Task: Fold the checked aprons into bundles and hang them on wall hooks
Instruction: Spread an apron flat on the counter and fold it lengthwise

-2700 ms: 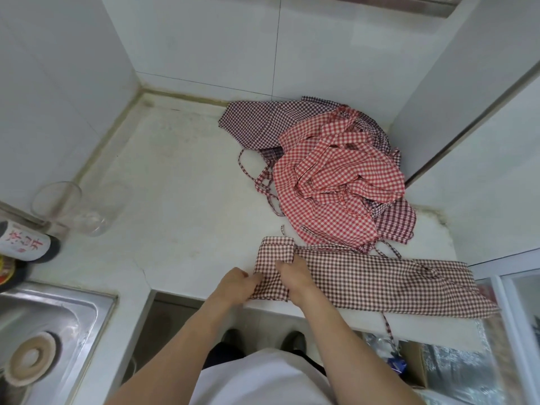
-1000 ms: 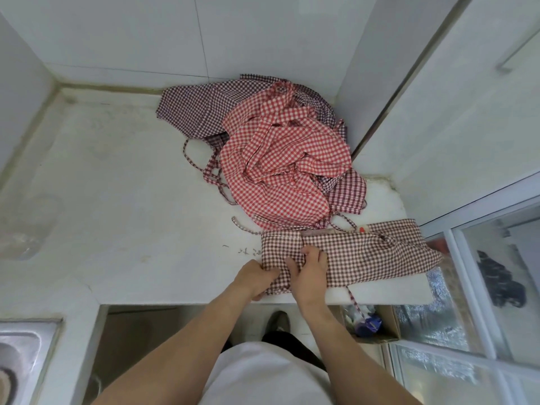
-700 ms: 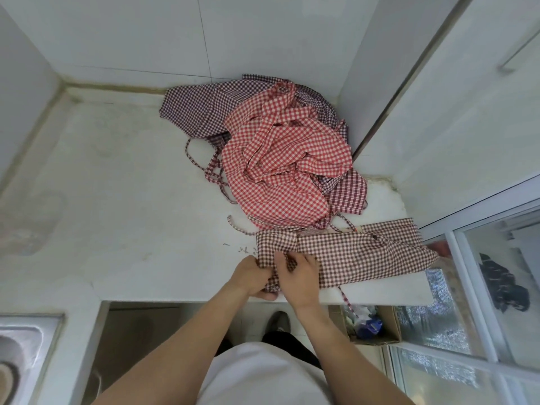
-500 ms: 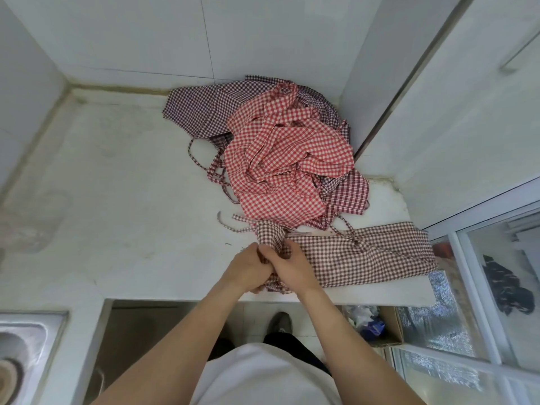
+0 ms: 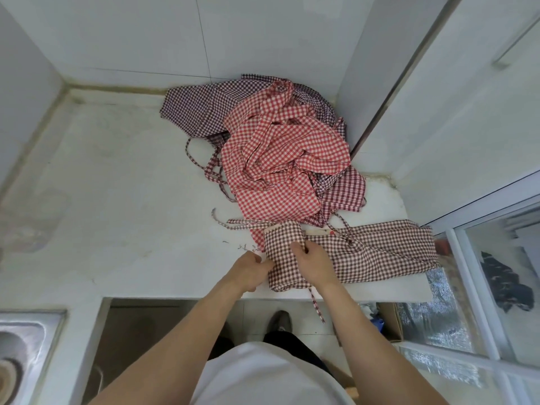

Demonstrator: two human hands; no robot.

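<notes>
Counter [image 5: 117, 185]: red apron heap [image 5: 280, 159] far right, untouched. Brown checked apron [image 5: 380, 252] at near edge, left end now thicker roll [image 5: 285, 247] than second ago; bundling advances. Left hand [image 5: 248, 270], right hand [image 5: 312, 261] curled, gripping roll.

**Checks on white, all the way**

Under your hands sits the brown apron [image 5: 377, 252], small brown-and-white checks, its tie [image 5: 317, 305] in the same check. Behind it you've got the red apron [image 5: 280, 159], bright red-and-white gingham in a bigger check. Beneath that, the purple apron [image 5: 198, 109], fine dark purple-and-white checks, and a maroon apron [image 5: 343, 194] peeking out at the right, maroon and white. Your counter [image 5: 117, 185] is off-white with faint grey marks. Wall tiles [image 5: 131, 39] pale white. Sink [image 5: 26, 346] is silver steel. Your shirt [image 5: 263, 378] is white.
</notes>
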